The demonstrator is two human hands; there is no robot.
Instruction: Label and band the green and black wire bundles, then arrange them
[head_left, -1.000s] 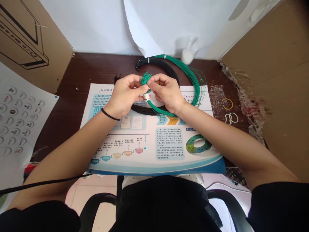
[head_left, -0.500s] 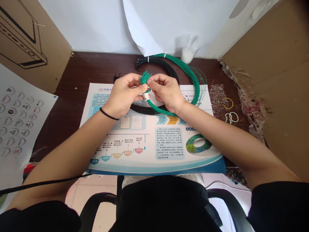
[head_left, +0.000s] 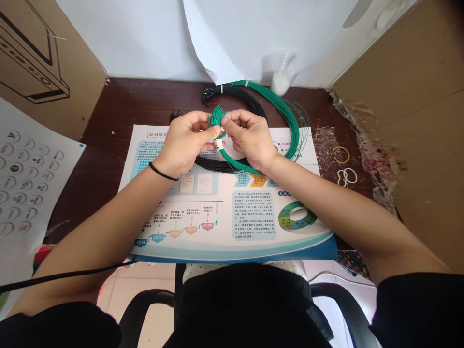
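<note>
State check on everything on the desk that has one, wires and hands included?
green wire bundle: coiled, taped near one end, tips fanned, that end held up by both hands
black wire bundle: coiled, lying on the desk
left hand: shut on the green wire bundle by the tape
right hand: pinching the fanned tips
rubber bands: loose, lying flat
poster: spread flat under the coils

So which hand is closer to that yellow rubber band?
The right hand. It grips the green wire bundle, with the yellow rubber band off to its right; the left hand grips the bundle from the far side.
</note>
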